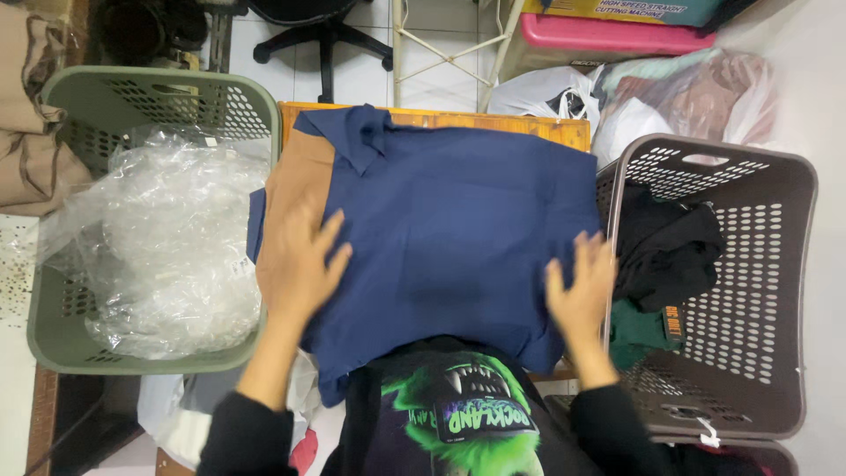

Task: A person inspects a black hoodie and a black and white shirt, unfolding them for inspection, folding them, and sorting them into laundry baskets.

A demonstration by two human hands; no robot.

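Observation:
A navy blue shirt (458,220) lies spread flat over a brown board (295,189) on a wooden table (493,123). Its collar is folded at the far left corner. My left hand (300,264) rests flat, fingers apart, on the board and the shirt's left edge. My right hand (580,291) presses flat on the shirt's right edge, fingers spread. Neither hand grips anything.
A green laundry basket (66,326) at left holds crumpled clear plastic bags (167,238). A grey-brown basket (758,291) at right holds dark and green clothes. Bagged clothes (696,92), a pink bin (608,35) and an office chair base (322,40) stand beyond the table.

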